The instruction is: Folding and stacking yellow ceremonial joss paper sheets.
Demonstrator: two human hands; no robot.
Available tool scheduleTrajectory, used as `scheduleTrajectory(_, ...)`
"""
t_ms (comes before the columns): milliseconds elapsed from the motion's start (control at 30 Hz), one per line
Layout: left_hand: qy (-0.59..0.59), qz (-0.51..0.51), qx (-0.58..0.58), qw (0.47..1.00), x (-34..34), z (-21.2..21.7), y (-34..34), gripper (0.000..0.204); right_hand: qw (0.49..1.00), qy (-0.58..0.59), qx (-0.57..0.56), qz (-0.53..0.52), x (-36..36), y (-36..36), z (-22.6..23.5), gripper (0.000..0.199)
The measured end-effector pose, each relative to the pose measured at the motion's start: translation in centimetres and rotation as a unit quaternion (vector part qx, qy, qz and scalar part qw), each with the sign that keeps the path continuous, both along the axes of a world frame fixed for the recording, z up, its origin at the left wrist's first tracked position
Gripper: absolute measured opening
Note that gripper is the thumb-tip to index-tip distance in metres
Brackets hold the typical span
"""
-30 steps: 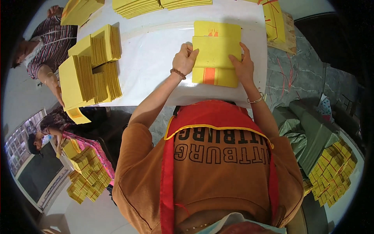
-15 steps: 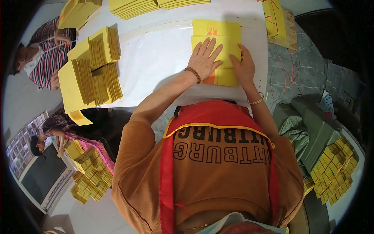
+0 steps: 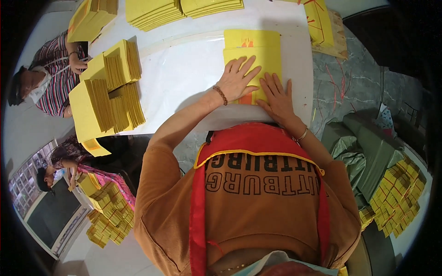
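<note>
A stack of yellow paper sheets with an orange mark lies on the white table in front of me. My left hand rests flat on the stack, fingers spread, a bead bracelet on the wrist. My right hand lies flat beside it on the stack's near edge, fingers apart, a thin bangle on the wrist. Neither hand grips anything. The two hands nearly touch at the thumbs.
Fanned piles of yellow sheets cover the table's left side, and more stacks line its far edge. A person in a striped shirt works at the left. Tied yellow bundles and green bags lie at the right.
My left hand slid from the stack's left edge onto its top. My right hand moved from the right edge to the near middle. Both now press flat.
</note>
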State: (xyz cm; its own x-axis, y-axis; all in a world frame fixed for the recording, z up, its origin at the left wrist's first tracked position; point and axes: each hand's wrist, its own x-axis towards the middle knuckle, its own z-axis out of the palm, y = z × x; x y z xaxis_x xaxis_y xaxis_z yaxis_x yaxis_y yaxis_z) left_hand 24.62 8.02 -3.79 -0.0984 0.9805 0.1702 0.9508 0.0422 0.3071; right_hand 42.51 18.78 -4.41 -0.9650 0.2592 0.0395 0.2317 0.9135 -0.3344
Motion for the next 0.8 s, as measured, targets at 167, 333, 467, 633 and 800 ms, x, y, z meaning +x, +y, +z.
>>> scheduleTrajectory(167,0.102,-0.048,-0.01,0.994,0.2,0.4,0.3,0.057,0.993,0.014,-0.118,-0.007,0.1,1.5,0.2,0.051)
scheduleTrajectory(333,0.183,-0.003,0.019,0.983,0.6,1.3,1.7,0.057,0.824,0.2,-0.473,-0.24,0.0,2.9,0.0,0.044)
scheduleTrajectory(467,-0.149,-0.042,-0.147,0.977,-5.3,5.4,3.2,0.035,0.906,0.198,-0.313,-0.205,0.5,2.9,-1.4,0.048)
scheduleTrajectory(633,-0.135,0.166,0.146,0.966,-12.8,10.0,3.7,0.051,0.966,0.141,-0.152,-0.157,0.1,2.6,-1.6,0.053)
scheduleTrajectory(800,0.166,0.185,0.22,0.943,-18.5,6.6,7.5,0.053,0.972,0.122,-0.137,-0.149,0.0,2.5,-1.6,0.049)
